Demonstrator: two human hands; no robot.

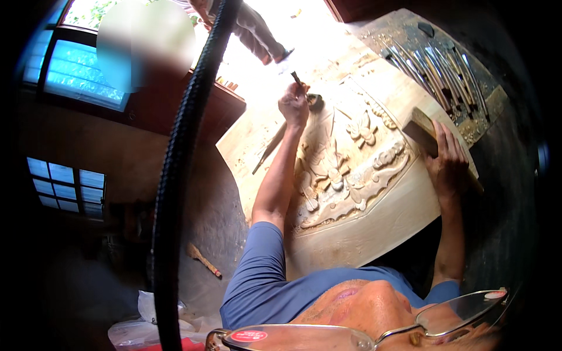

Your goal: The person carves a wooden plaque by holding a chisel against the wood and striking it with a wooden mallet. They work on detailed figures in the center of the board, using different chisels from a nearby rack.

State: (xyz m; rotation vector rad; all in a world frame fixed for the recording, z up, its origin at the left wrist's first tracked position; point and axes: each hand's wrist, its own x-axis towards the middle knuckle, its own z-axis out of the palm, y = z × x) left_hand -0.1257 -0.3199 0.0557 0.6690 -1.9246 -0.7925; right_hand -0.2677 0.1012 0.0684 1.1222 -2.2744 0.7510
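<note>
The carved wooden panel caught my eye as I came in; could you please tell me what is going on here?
A person is at a wooden panel with raised, flower-like carving. Their left hand grips a dark-ended tool towards its far side; their right hand holds a wooden mallet near its right edge, apart from the tool. Slim hand tools lie grouped beyond that edge.

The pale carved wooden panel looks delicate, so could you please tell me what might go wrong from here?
The blocky wooden mallet in the right hand is close to the raised carving, so a slip could dent the pale carved wooden panel.

The slim carving tools with long shafts lie bunched near that hand; a careless reach might nick a finger.
</note>
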